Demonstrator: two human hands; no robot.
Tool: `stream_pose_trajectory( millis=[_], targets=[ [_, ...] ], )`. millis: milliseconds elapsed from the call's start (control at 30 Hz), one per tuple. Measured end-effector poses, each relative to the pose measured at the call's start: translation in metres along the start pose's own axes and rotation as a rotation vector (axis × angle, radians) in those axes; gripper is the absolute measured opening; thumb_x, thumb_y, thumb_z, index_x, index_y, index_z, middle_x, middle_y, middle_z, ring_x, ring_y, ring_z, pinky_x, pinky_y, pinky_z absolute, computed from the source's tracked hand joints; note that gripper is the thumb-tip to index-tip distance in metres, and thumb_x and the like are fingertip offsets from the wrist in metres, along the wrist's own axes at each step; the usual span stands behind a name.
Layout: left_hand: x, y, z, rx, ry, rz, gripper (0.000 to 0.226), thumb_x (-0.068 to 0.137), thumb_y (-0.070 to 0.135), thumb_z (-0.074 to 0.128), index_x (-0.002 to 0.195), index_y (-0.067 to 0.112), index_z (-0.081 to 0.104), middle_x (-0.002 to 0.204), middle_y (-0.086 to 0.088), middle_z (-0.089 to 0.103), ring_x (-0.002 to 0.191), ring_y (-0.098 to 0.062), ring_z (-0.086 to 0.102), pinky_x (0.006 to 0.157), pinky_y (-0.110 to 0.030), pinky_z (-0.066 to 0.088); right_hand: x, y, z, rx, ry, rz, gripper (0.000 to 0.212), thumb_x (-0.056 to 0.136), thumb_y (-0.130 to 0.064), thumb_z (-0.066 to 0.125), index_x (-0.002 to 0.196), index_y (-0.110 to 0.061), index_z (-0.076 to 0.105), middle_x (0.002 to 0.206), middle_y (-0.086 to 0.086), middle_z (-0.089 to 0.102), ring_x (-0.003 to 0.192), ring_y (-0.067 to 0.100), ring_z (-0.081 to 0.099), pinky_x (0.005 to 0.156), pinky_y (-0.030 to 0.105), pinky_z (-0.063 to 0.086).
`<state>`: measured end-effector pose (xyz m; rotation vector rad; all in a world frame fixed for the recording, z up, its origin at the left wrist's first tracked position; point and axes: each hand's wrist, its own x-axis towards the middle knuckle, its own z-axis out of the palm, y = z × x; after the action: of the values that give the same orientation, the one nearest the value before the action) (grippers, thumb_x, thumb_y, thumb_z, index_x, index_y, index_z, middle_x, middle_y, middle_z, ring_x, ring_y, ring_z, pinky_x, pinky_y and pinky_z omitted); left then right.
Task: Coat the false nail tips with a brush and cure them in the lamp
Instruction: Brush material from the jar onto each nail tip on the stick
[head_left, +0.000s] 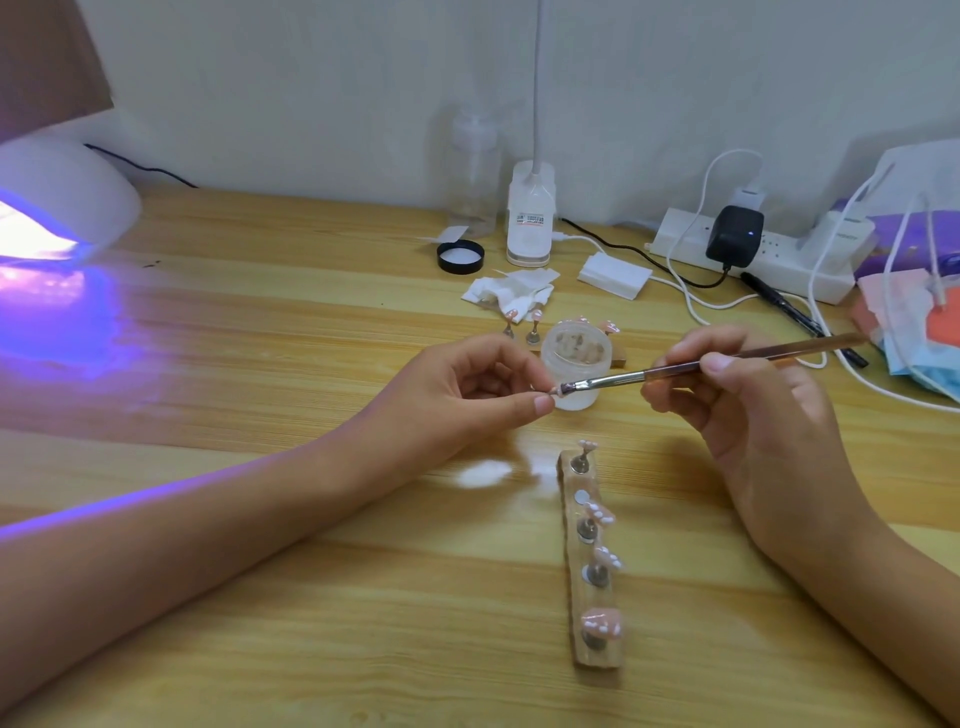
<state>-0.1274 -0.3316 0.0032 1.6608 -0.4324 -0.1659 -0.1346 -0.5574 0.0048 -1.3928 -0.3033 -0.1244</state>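
My left hand (470, 395) pinches a small false nail tip (557, 396) on its stand between thumb and fingertips. My right hand (748, 410) grips a thin brush (675, 370), and its bristles touch that tip. Just behind the tip stands a frosted open jar (574, 358). A wooden holder strip (592, 561) in front carries several pink nail tips on metal stands; one magnet spot on it is bare. Two more tips on stands (521, 328) sit behind my left hand. The white curing lamp (62, 202) glows violet at the far left.
The wooden table (260, 338) also holds a black jar lid (460, 256), crumpled wipes (511, 293), a clear bottle (474, 176), a desk lamp base (530, 223), a white power strip (763, 254) with cables, a black pen (784, 306) and masks (914, 332) at right.
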Motion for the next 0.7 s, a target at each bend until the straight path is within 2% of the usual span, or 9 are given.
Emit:
stream_pose_trajectory(
  millis=[400,700],
  targets=[
    [-0.0011,0.0005,-0.0004,0.016,0.012,-0.018,0.01,0.083,0.012,0.073,0.084,0.021,0.069,0.083,0.001,0.067,0.077,-0.006,0.06,0.074,-0.015,0.049,0.0002,0.0001,0.0021,-0.1,-0.001,-0.02,0.031,0.086,-0.015,0.047,0.077,-0.029,0.073,0.078,0.001,0.071,0.076,0.014,0.067,0.069,0.022,0.052],
    [-0.0006,-0.0005,-0.0007,0.001,0.013,-0.004,0.009,0.084,0.011,0.071,0.086,0.019,0.068,0.084,0.002,0.066,0.077,-0.005,0.06,0.073,-0.014,0.048,0.0005,0.0026,-0.001,-0.113,0.014,-0.055,0.029,0.087,-0.011,0.046,0.079,-0.026,0.07,0.068,-0.004,0.061,0.067,0.012,0.057,0.067,0.02,0.049]
  ],
)
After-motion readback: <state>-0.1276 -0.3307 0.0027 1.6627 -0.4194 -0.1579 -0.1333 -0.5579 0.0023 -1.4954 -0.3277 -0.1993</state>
